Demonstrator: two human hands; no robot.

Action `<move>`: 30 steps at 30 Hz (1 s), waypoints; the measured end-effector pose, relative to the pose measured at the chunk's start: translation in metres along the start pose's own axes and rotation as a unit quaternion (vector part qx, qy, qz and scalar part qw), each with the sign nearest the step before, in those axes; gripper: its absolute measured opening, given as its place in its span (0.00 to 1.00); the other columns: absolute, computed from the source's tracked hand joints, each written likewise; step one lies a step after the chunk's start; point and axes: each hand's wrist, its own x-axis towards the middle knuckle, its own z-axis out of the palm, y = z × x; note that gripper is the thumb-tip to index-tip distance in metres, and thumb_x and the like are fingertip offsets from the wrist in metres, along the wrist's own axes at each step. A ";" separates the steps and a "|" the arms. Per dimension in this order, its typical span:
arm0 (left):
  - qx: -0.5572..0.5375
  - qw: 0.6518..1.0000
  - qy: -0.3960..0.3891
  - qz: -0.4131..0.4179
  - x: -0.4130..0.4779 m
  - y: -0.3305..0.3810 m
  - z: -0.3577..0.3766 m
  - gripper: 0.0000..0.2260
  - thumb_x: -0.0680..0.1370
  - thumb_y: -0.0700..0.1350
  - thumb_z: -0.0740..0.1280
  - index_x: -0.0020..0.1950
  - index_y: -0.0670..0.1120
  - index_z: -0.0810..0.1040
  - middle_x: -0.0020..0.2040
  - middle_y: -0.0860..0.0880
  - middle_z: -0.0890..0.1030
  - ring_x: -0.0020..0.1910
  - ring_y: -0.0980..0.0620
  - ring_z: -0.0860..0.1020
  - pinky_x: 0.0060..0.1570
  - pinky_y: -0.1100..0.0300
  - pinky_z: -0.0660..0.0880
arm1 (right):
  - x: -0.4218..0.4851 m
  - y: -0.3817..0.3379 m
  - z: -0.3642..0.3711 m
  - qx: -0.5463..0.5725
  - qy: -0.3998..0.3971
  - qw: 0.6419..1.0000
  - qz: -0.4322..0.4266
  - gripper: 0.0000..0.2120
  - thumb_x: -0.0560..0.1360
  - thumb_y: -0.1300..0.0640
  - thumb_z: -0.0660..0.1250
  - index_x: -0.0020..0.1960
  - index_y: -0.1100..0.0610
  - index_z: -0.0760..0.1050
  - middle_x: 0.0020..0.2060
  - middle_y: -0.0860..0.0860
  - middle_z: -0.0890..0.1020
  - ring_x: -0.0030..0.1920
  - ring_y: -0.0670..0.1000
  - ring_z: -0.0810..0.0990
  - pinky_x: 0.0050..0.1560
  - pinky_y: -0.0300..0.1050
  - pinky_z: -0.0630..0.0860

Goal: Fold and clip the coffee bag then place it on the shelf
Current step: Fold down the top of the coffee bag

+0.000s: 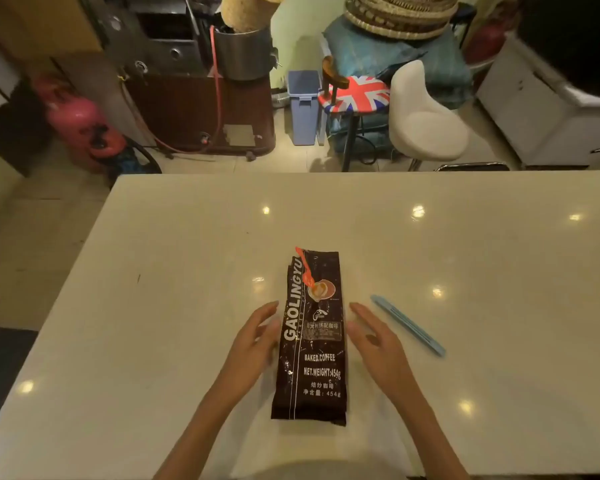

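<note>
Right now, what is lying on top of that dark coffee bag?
An orange clip-like tag lies on the coffee bag near its far end. Neither hand rests on it. The bag hides whatever is underneath it.

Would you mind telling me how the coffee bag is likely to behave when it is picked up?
The coffee bag lies flat with a creased, flattened top, so it will probably flex rather than stay stiff. Its glossy film may feel slippery. It looks filled, so likely fairly hefty; both the left hand and right hand flank it.

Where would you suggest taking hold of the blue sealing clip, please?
Probably at the middle of the blue sealing clip, pinching from above across its narrow width with the right hand. It lies flat and diagonal on the table, so its long sides are free.
</note>
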 end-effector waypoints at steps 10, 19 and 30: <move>-0.071 0.989 0.014 0.127 0.034 0.068 -0.006 0.04 0.79 0.39 0.65 0.52 0.44 0.78 0.48 0.49 0.85 0.50 0.54 0.83 0.47 0.61 0.80 | 0.039 -0.068 -0.001 0.160 0.092 0.980 -0.078 0.06 0.74 0.67 0.70 0.45 0.67 0.73 0.39 0.48 0.85 0.41 0.45 0.85 0.37 0.36 0.81; -0.005 0.974 0.069 0.217 0.038 0.075 -0.011 0.05 0.75 0.34 0.67 0.47 0.31 0.75 0.42 0.52 0.84 0.41 0.56 0.82 0.41 0.62 0.78 | 0.046 -0.062 -0.016 0.082 0.102 0.978 -0.163 0.14 0.71 0.73 0.70 0.37 0.56 0.75 0.38 0.38 0.84 0.45 0.40 0.83 0.39 0.29 0.78; -0.004 0.978 0.060 0.199 0.043 0.073 -0.013 0.07 0.76 0.29 0.66 0.51 0.37 0.78 0.43 0.53 0.85 0.43 0.58 0.83 0.46 0.60 0.79 | 0.051 -0.055 -0.014 0.081 0.083 0.983 -0.145 0.11 0.71 0.74 0.70 0.39 0.60 0.75 0.39 0.36 0.84 0.45 0.41 0.84 0.40 0.31 0.79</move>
